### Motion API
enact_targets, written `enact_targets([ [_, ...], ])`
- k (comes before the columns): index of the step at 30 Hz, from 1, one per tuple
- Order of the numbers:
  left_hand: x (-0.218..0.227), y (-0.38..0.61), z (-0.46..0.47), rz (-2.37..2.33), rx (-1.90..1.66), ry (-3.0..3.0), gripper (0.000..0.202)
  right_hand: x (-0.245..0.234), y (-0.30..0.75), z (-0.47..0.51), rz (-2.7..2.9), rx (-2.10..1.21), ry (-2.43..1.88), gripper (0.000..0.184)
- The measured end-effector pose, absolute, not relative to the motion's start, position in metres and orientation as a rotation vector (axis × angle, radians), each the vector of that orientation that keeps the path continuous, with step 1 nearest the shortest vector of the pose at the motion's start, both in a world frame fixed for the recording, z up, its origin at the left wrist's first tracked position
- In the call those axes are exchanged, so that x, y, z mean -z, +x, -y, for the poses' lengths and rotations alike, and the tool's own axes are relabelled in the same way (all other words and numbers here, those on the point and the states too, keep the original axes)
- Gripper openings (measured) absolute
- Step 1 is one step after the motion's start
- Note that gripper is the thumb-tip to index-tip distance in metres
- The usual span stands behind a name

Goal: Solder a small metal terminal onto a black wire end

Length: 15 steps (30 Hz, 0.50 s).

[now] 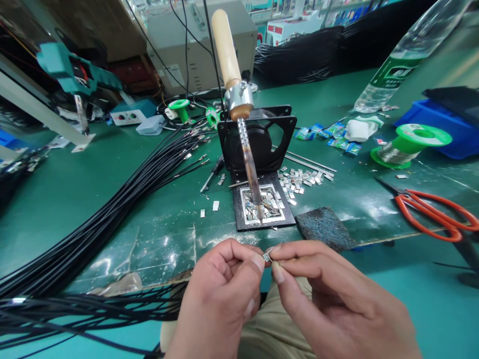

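Observation:
My left hand [228,284] is closed, its thumb and forefinger pinching a small metal connector [267,257]. From the other side, the fingertips of my right hand [329,294] pinch the same connector. Most of the piece is hidden by my fingers. Both hands are just off the near edge of the bench, above my lap. Beyond them, a soldering iron [245,144] with a wooden handle points tip-down over a black plate [239,214]. A framed pile of small metal pieces [258,202] lies on that plate, under the tip.
A black fan [258,137] stands behind the plate. Black cables [123,209] spread across the left. To the right lie loose metal connectors [303,179], a dark sponge pad [325,229], red-handled scissors [430,209], a solder spool [396,152] and a water bottle [392,75].

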<state>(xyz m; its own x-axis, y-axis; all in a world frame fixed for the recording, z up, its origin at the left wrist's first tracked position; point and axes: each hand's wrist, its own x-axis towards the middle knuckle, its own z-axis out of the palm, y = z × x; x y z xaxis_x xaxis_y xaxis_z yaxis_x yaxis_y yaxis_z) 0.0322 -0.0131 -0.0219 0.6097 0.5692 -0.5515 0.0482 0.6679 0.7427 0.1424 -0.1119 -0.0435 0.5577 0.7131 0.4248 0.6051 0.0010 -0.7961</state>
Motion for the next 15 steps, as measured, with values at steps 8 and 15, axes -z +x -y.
enact_targets([
  [8, 0.020, 0.037, 0.007, -0.947, -0.339, 0.887, 0.013, 0.046, 0.144, 0.115, 1.130, -0.112, -1.672, 0.014],
  [15, 0.018, 0.047, 0.001, -0.935, -0.373, 0.907, 0.008, 0.047, 0.148, 0.111, 1.121, -0.078, -1.652, 0.013],
])
